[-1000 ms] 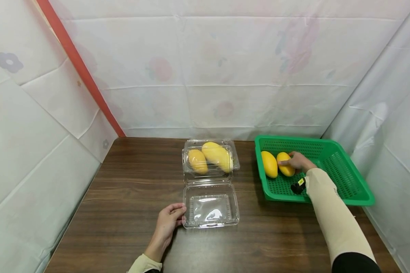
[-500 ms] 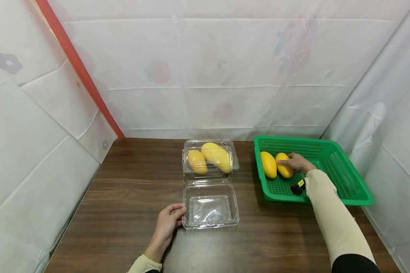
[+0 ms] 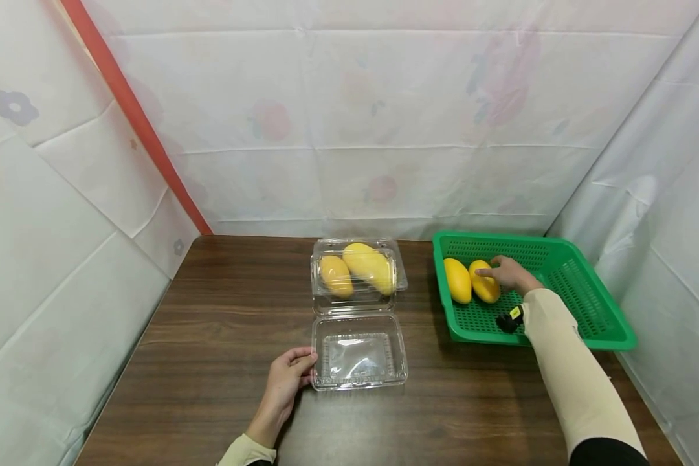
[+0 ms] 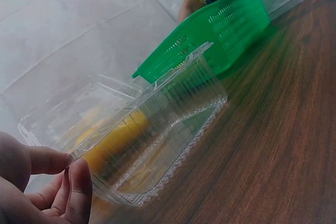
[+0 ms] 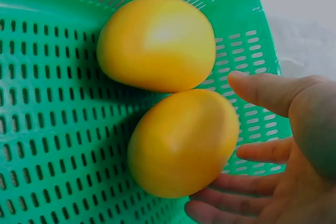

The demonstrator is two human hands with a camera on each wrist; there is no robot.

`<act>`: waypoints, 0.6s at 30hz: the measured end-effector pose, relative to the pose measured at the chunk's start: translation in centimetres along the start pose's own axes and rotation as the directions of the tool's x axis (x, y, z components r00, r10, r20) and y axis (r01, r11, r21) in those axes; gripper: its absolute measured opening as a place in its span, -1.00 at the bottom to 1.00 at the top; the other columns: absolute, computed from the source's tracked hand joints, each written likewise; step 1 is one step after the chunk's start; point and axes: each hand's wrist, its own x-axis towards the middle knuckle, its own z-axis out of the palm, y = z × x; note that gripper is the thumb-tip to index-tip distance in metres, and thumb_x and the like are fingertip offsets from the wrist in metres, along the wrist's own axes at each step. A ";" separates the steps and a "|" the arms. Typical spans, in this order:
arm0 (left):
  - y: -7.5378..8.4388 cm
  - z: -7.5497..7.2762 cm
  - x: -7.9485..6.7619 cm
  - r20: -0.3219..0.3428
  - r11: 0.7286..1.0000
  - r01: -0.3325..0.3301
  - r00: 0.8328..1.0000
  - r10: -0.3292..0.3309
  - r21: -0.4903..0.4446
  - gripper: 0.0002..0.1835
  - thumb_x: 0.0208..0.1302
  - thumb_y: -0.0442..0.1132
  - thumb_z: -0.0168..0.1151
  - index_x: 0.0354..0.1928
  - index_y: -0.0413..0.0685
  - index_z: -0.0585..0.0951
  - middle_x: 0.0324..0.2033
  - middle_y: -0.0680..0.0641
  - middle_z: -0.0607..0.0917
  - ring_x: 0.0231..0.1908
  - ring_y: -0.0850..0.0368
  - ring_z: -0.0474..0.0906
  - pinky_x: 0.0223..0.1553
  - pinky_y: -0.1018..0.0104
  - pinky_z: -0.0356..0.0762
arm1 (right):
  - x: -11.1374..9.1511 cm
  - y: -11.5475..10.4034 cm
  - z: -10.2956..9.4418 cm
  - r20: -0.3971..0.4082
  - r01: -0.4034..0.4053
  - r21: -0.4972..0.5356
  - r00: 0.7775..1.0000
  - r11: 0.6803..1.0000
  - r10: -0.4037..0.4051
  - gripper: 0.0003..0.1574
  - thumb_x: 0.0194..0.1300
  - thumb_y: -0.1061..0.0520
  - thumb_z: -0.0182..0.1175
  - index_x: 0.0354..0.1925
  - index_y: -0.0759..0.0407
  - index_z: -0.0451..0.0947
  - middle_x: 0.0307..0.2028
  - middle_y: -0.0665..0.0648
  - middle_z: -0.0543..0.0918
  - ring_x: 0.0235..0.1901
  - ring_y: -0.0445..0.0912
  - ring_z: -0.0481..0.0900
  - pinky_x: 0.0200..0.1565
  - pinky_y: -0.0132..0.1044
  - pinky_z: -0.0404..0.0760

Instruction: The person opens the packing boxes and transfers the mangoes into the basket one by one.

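Observation:
My left hand (image 3: 287, 375) pinches the left rim of an open clear plastic clamshell container (image 4: 176, 114) between thumb and fingers. That container stands on the wooden table, its near half holding nothing. In the head view, several yellow mangoes (image 3: 336, 277) show through clear plastic behind it. Over the green basket at right, my right hand (image 5: 268, 166) is spread beside a mango (image 5: 184, 145). Its thumb stands off the fruit, and the lower fingers reach close along the mango's side. A second mango (image 5: 157, 43) lies against the first in the basket.
The green plastic basket (image 3: 594, 291) sits at the table's back right, its raised rim surrounding the right hand. White cloth walls (image 3: 349, 129) close off the back and sides. Brown wooden table (image 3: 210, 336) spreads left and front of the containers.
My right hand has shifted slightly right and its thumb has loosened away from the mango. The left hand and the clamshell container have stayed in place.

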 end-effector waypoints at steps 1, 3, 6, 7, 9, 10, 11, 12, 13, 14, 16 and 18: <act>0.0 0.0 0.0 0.000 1.000 -0.001 1.000 0.001 0.001 -0.67 0.29 -0.39 0.20 0.03 -0.48 0.50 -0.42 -0.01 0.66 -0.51 0.25 0.53 -0.47 0.45 0.55 | -0.1 -0.1 -0.1 -0.004 -0.001 -0.013 1.000 1.000 0.001 0.10 0.44 -0.24 0.00 0.47 0.49 -0.21 0.40 0.59 0.00 0.30 0.39 0.23 0.19 0.17 0.48; 0.0 0.0 0.0 0.002 1.000 -0.002 1.000 0.002 0.002 -0.67 0.30 -0.39 0.19 0.03 -0.48 0.50 -0.42 -0.01 0.66 -0.51 0.25 0.53 -0.46 0.45 0.55 | -0.2 -0.4 -0.2 -0.015 -0.008 -0.020 1.000 1.000 0.008 0.08 0.44 -0.24 0.00 0.47 0.47 -0.19 0.41 0.59 -0.03 0.33 0.40 0.20 0.20 0.17 0.47; 0.0 0.0 0.0 0.003 1.000 -0.001 1.000 0.001 0.001 -0.67 0.30 -0.39 0.19 0.04 -0.48 0.50 -0.42 -0.01 0.66 -0.51 0.25 0.53 -0.47 0.46 0.55 | -0.7 -0.8 -0.3 -0.036 0.000 -0.027 0.999 1.000 -0.001 0.06 0.44 -0.23 -0.01 0.47 0.45 -0.17 0.42 0.59 -0.06 0.33 0.41 0.18 0.22 0.19 0.43; 0.0 0.0 -0.1 0.005 1.000 -0.002 1.000 0.002 -0.001 -0.66 0.30 -0.39 0.20 0.04 -0.48 0.49 -0.43 0.00 0.66 -0.51 0.25 0.53 -0.47 0.46 0.55 | -0.9 -0.9 -0.4 -0.047 0.009 -0.030 0.999 1.000 -0.010 0.05 0.45 -0.23 -0.01 0.47 0.45 -0.17 0.42 0.58 -0.06 0.33 0.41 0.18 0.23 0.21 0.41; 0.0 0.1 -0.2 0.008 1.000 -0.002 1.000 0.002 -0.003 -0.65 0.30 -0.38 0.20 0.05 -0.49 0.49 -0.43 0.01 0.66 -0.52 0.26 0.53 -0.47 0.46 0.55 | -1.4 -1.1 -0.5 -0.071 0.030 -0.031 0.997 0.999 -0.032 0.05 0.45 -0.23 -0.02 0.47 0.44 -0.16 0.42 0.58 -0.05 0.34 0.43 0.15 0.25 0.25 0.36; -0.1 0.1 -0.2 0.012 1.000 -0.003 1.000 0.003 -0.005 -0.65 0.30 -0.38 0.20 0.05 -0.49 0.48 -0.44 0.01 0.65 -0.52 0.26 0.53 -0.47 0.46 0.55 | -1.6 -1.1 -0.5 -0.083 0.038 -0.031 0.996 0.999 -0.040 0.05 0.45 -0.24 -0.02 0.48 0.44 -0.16 0.42 0.58 -0.04 0.34 0.43 0.14 0.25 0.27 0.33; -0.1 0.1 -0.2 0.015 1.000 -0.004 1.000 0.004 -0.007 -0.64 0.30 -0.38 0.21 0.05 -0.50 0.48 -0.44 0.01 0.65 -0.52 0.26 0.53 -0.47 0.46 0.55 | -1.9 -1.2 -0.5 -0.093 0.045 -0.026 0.995 0.999 -0.047 0.05 0.45 -0.25 -0.02 0.48 0.43 -0.16 0.42 0.58 -0.02 0.34 0.43 0.12 0.26 0.28 0.31; -0.1 0.1 -0.3 0.017 1.000 -0.006 1.000 0.006 -0.008 -0.64 0.31 -0.37 0.21 0.06 -0.50 0.47 -0.45 0.01 0.65 -0.52 0.26 0.53 -0.47 0.46 0.55 | -2.1 -1.3 -0.5 -0.103 0.049 -0.024 0.993 0.999 -0.051 0.05 0.45 -0.25 -0.02 0.48 0.42 -0.15 0.41 0.58 0.01 0.34 0.43 0.13 0.26 0.28 0.30; -0.1 0.2 -0.3 0.019 1.000 -0.006 1.000 0.006 -0.009 -0.63 0.31 -0.37 0.21 0.06 -0.50 0.47 -0.45 0.02 0.65 -0.52 0.26 0.53 -0.47 0.46 0.55 | -2.3 -1.4 -0.5 -0.109 0.055 -0.021 0.992 0.998 -0.057 0.05 0.44 -0.26 -0.02 0.48 0.41 -0.15 0.41 0.58 0.03 0.34 0.43 0.14 0.27 0.29 0.30; -0.1 0.2 -0.3 0.019 1.000 -0.006 1.000 0.006 -0.009 -0.63 0.31 -0.37 0.21 0.06 -0.50 0.47 -0.45 0.02 0.65 -0.52 0.26 0.53 -0.48 0.46 0.55 | -2.5 -1.5 -0.5 -0.114 0.059 -0.016 0.992 0.998 -0.061 0.06 0.44 -0.27 -0.02 0.48 0.41 -0.15 0.40 0.58 0.05 0.34 0.42 0.15 0.26 0.28 0.31; -0.1 0.2 -0.2 0.018 1.000 -0.007 1.000 0.007 -0.010 -0.64 0.31 -0.37 0.21 0.06 -0.50 0.47 -0.44 0.02 0.65 -0.53 0.27 0.53 -0.48 0.47 0.55 | -2.9 -1.8 -0.4 -0.123 0.071 -0.008 0.990 0.997 -0.071 0.06 0.44 -0.28 -0.02 0.49 0.40 -0.15 0.39 0.58 0.08 0.33 0.42 0.17 0.25 0.27 0.33; -0.1 0.2 -0.1 0.016 1.000 -0.010 1.000 0.010 -0.012 -0.64 0.30 -0.38 0.21 0.05 -0.50 0.48 -0.44 0.02 0.65 -0.53 0.28 0.52 -0.48 0.47 0.55 | -3.4 -2.1 -0.3 -0.134 0.089 -0.005 0.987 0.996 -0.089 0.06 0.44 -0.29 -0.02 0.49 0.37 -0.15 0.38 0.58 0.11 0.31 0.42 0.19 0.24 0.28 0.34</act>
